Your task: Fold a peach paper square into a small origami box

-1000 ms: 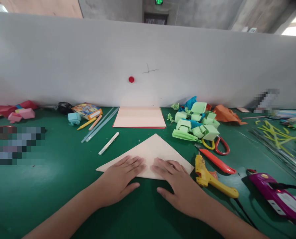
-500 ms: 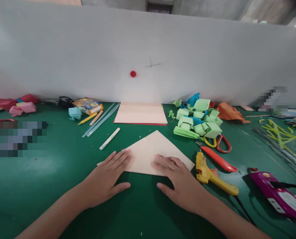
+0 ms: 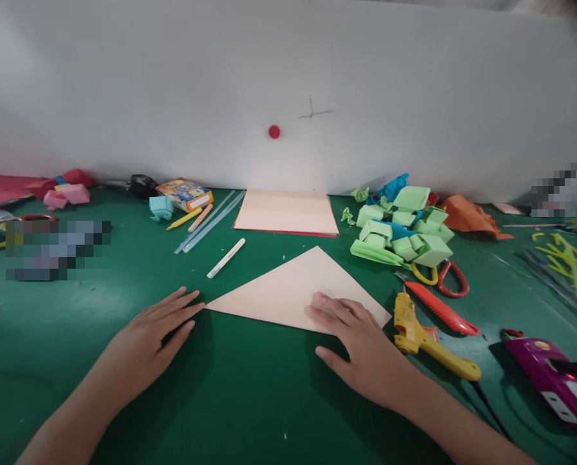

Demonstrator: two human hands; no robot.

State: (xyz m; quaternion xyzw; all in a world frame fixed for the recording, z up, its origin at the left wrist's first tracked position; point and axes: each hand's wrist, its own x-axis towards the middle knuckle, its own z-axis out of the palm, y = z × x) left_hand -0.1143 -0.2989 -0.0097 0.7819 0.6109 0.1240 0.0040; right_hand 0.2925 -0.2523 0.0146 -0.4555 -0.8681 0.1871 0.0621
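Note:
A pale peach sheet of paper (image 3: pixel 269 287), folded into a triangle, lies on the green table with its point away from me and its long folded edge toward me. My right hand (image 3: pixel 353 332) rests on its right half, fingers stretched out over the paper and thumb off the near edge. At the left corner is my left hand (image 3: pixel 155 336), open, its fingertips at or just touching the tip of the paper. Neither hand grips anything.
Beyond the triangle lies a stack of paper sheets (image 3: pixel 285 210). A cutter knife (image 3: pixel 443 310), a yellow glue gun (image 3: pixel 421 339) and a purple power strip (image 3: pixel 550 381) lie to the right. Folded green paper pieces (image 3: pixel 404 226) are heaped behind them. Glue sticks (image 3: pixel 210 223) lie at left.
My left hand has slid left along the paper to its left corner, uncovering that half. My right hand stays on the right half. The view has tilted down and shifted slightly left.

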